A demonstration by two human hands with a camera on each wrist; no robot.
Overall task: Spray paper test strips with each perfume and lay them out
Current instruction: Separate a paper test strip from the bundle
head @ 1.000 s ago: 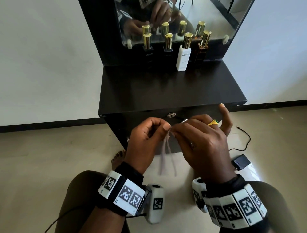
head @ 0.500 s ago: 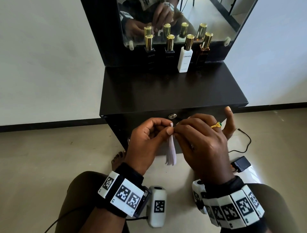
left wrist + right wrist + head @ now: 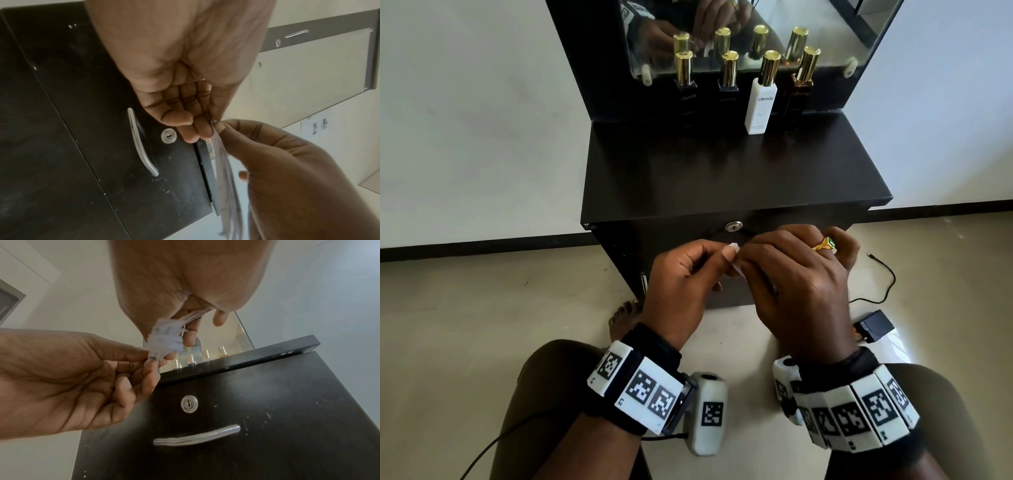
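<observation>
A thin bundle of paper test strips (image 3: 223,164) hangs in front of the desk (image 3: 722,178), just before its drawer lock (image 3: 733,226). The left hand (image 3: 681,284) pinches the bundle's top end, and the right hand (image 3: 794,291) pinches it too. The head view shows only the tips; the left wrist view shows the strips trailing down. Four perfume bottles (image 3: 761,92) stand at the desk's back.

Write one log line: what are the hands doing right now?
left hand: pinches thin white paper test strips | right hand: pinches same strips | gold-capped perfume bottles: untouched on black dresser
</observation>
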